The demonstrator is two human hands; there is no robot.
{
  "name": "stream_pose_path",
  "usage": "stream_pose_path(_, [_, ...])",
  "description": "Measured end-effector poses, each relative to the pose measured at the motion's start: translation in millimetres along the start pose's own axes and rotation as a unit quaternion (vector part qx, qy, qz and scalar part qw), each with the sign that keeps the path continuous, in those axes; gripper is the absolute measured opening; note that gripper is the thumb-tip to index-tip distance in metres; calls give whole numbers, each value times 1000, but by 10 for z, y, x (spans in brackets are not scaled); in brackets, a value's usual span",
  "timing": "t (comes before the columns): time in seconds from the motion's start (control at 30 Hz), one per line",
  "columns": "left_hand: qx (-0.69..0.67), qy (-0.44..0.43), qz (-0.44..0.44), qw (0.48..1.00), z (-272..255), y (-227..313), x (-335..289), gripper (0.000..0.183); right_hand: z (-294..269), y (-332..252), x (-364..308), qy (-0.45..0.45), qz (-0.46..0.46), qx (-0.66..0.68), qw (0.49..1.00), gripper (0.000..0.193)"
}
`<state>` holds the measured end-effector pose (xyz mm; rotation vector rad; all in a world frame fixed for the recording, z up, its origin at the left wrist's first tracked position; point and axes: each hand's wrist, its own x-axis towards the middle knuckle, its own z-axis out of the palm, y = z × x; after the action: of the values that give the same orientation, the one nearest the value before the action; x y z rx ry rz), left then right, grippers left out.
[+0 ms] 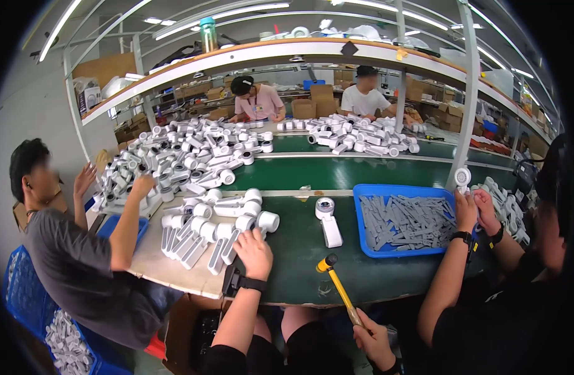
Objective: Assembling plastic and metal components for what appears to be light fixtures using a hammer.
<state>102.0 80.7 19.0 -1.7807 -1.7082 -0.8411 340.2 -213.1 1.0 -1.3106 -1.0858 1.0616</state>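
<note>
The left hand (254, 253) is resting palm-down on the near end of a row of white handheld parts (206, 240) lying on the bench (299, 262), its grip spread loosely over one of them rather than closed around it. The right hand (371, 337) is wrapping its grip tight around the low end of a yellow-handled mallet (338, 289). The mallet's long axis is running up and to the left from that hand, with the dark head pointing toward a lone white part (327, 220) lying just beyond it. That lone part is sitting between the row and a blue tray (362, 234) of grey strips, its round end away from the mallet and its handle pointing back toward it.
</note>
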Motion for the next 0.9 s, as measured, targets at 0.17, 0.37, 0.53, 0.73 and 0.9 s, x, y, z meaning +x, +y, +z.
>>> stream_pose_path(0.17, [-394, -89, 139, 904, 1, 1194, -9, 42, -180, -144, -183, 52, -6, 61, 997, 49])
stream_pose_path(0.37, [-377, -164, 193, 891, 288, 1761, -154, 37, -257, -121, -269, 81, -28, 76, 993, 48])
stream_pose_path(0.53, [-394, -183, 128, 891, 284, 1451, -125, 24, -264, 60, -280, 61, -6, 65, 996, 48])
stream_pose_path(0.73, [-445, -178, 172, 861, 70, 920, -237, 41, -152, 27, -232, 27, -10, 70, 997, 46])
stream_pose_path(0.9, [-558, -245, 11, 793, -460, 237, -406, 59, -94, -43, -84, -16, 12, 22, 1000, 52])
